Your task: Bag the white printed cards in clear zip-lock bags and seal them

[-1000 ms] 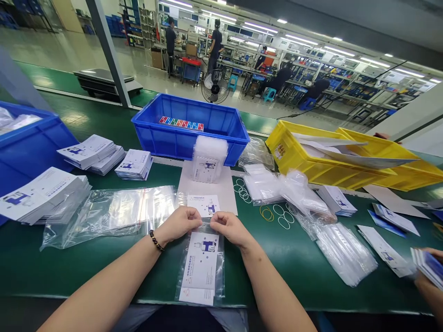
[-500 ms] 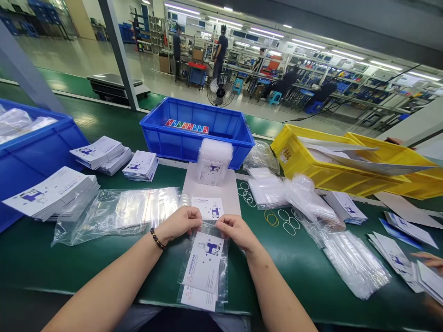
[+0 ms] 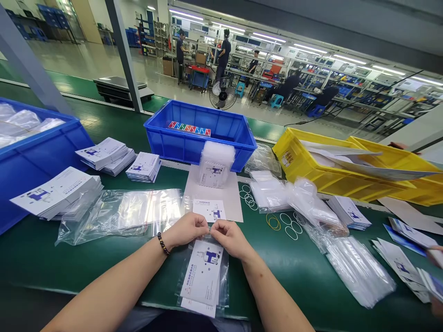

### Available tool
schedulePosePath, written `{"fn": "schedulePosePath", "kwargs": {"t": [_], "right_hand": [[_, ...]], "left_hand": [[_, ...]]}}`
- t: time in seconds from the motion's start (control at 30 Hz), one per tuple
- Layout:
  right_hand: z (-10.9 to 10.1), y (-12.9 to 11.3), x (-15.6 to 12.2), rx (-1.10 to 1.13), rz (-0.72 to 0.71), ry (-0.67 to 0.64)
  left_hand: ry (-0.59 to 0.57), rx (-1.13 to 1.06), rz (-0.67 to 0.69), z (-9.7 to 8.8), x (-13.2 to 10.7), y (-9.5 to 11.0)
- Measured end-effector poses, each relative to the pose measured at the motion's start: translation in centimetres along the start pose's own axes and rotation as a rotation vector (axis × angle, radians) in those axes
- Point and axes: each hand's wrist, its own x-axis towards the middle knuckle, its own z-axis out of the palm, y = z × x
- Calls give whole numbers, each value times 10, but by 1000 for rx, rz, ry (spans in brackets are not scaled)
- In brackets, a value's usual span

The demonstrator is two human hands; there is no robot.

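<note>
From my remote seat I have both hands near the middle of the worktop, close to its near edge. My left hand, with a beaded bracelet on its wrist, has its grip pinched on the upper end of a clear bag. My right hand pinches that same end, its grip closed just beside the left one. The bag runs down from my fingers towards the near edge, with a white booklet showing through it, printed side up; below it peeks the end of another white sheet. I can't tell whether the pinched end is lifted.

Just beyond my hands, a printed card lies on a beige sheet, and a stack of bagged packs stands at the sheet's far end, in front of a blue bin. Towards the left edge I have booklet stacks and a large clear bag of flat contents. To the right lie white rings, yellow bands and bundled plastic sleeves. At the right edge, a co-worker's hand shows, blurred, near more booklets.
</note>
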Motion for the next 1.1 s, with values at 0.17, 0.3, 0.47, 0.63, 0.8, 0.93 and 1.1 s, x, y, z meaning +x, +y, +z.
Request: {"fn": "schedulePosePath", "kwargs": {"t": [0.17,0.3,0.47,0.63,0.8,0.93,1.1], "right_hand": [[-2,-3,-2,-213,-54,-44],[0,-1,-1,-416,-133,45],[4,6,2,-507,-216,123],[2,11,4,-429,-308,301],[9,16,12,-97,-281,243],[18,21,17,125,-95,151],[21,20,10,-407,-247,366]], "left_hand": [[139,348,74,-19,-4,8],[426,788,-134,-36,0,2],[433,866,-247,-44,7,-9],[489,893,-211,-54,3,0],[415,575,80,-45,-1,7],[234,528,129,-18,-2,5],[209,374,116,4,0,5]]}}
